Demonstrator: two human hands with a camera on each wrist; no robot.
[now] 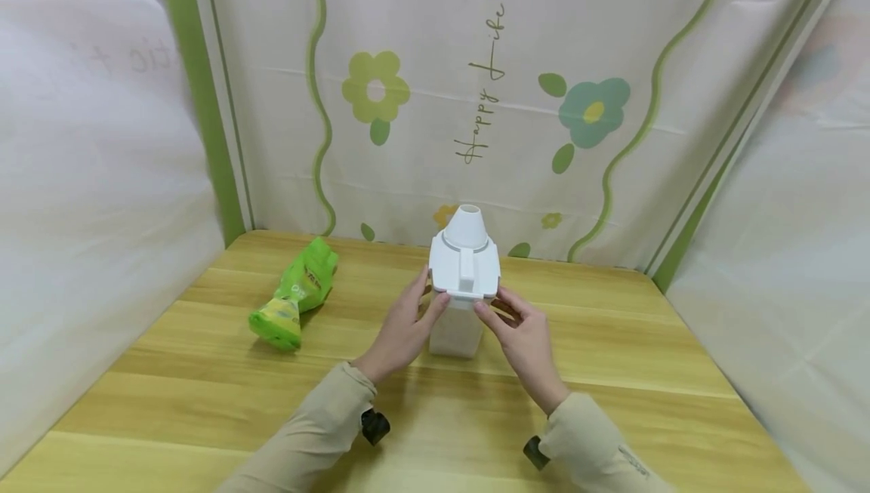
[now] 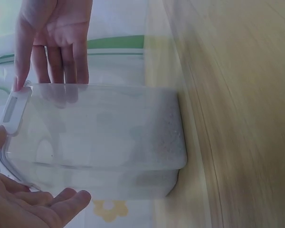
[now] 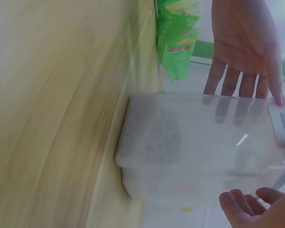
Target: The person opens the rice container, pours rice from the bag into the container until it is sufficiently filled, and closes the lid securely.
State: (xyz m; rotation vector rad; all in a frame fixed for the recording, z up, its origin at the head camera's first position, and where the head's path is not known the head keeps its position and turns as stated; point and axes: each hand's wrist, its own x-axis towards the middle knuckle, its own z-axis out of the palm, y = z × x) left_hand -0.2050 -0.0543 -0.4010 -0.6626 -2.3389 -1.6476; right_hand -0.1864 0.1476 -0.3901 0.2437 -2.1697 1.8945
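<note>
A clear plastic storage container (image 1: pixel 455 334) stands upright on the wooden table. Its white lid (image 1: pixel 445 272) carries a cone-shaped spout (image 1: pixel 467 229) and a white front latch (image 2: pixel 16 109). Pale, grainy contents (image 3: pixel 145 137) lie in the bottom. My left hand (image 1: pixel 405 321) holds the container's left side near the top, thumb at the front beside the latch and fingers along the wall. Mirroring it on the other side, my right hand (image 1: pixel 525 334) has its thumb at the latch's right end and its fingers along the right wall.
A crumpled green and yellow bag (image 1: pixel 299 289) lies on the table (image 1: pixel 204 387) to the left of the container. Behind the table's back edge hangs a flowered curtain (image 1: pixel 421 168), and pale fabric walls (image 1: pixel 95 198) close in both sides.
</note>
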